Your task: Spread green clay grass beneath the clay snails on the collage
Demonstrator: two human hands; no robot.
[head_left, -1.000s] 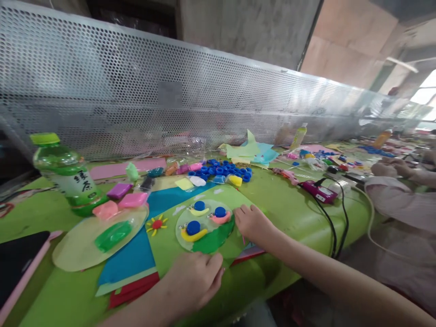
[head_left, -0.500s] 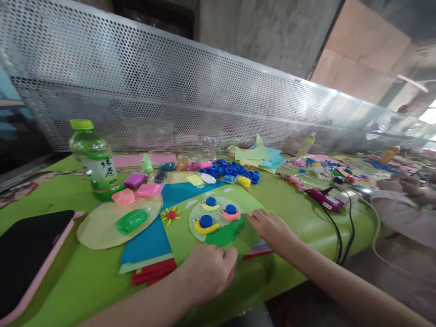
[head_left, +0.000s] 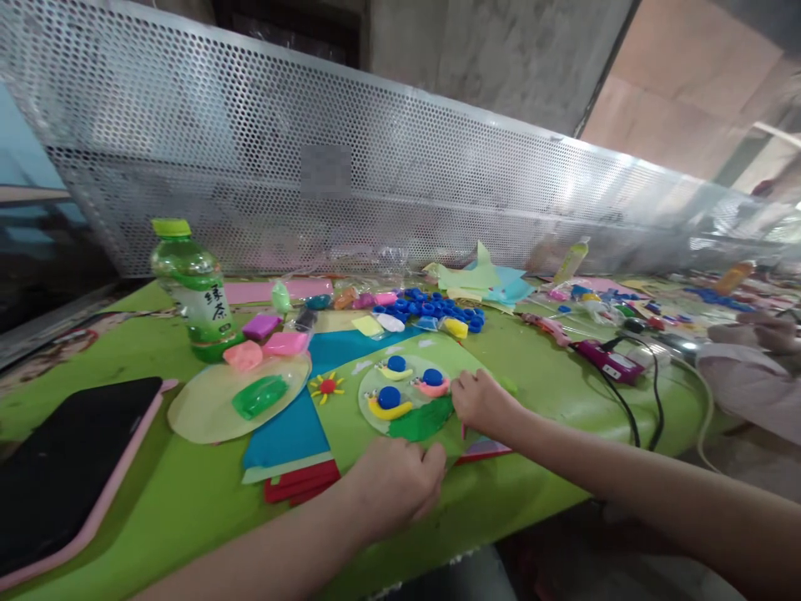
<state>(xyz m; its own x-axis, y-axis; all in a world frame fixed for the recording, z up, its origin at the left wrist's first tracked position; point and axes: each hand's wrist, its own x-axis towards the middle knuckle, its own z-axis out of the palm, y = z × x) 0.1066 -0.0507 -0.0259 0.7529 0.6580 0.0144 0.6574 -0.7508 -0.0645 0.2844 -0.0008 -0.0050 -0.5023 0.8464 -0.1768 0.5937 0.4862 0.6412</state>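
A green paper picture (head_left: pixel 356 434) lies in front of me. On its pale round piece are three clay snails with blue shells (head_left: pixel 389 397) and a dark green clay patch (head_left: pixel 422 419). A clay sun (head_left: pixel 327 386) with a red middle and yellow rays sits at the left. My left hand (head_left: pixel 400 480) is closed at the sheet's near edge; whatever its fingers hold is hidden. At the right edge, beside the green patch, my right hand (head_left: pixel 481 402) is closed with fingertips pressed together. A small pinkish bit shows below it, but its grip is hidden.
Blue paper (head_left: pixel 288 438) and red sheets (head_left: pixel 304 482) lie under the picture. Leftward are a yellowish disc (head_left: pixel 206 409) with clay packets, a green tea bottle (head_left: pixel 197 292) and a black tablet (head_left: pixel 75 467). Blue caps (head_left: pixel 431 309), a purple power strip (head_left: pixel 607 361) and a person's sleeve (head_left: pixel 744 380) lie beyond.
The view has shifted slightly, so the table things appear farther right. My right hand has drawn in closer to the green patch, its fingers more curled. My left hand stays at the near edge.
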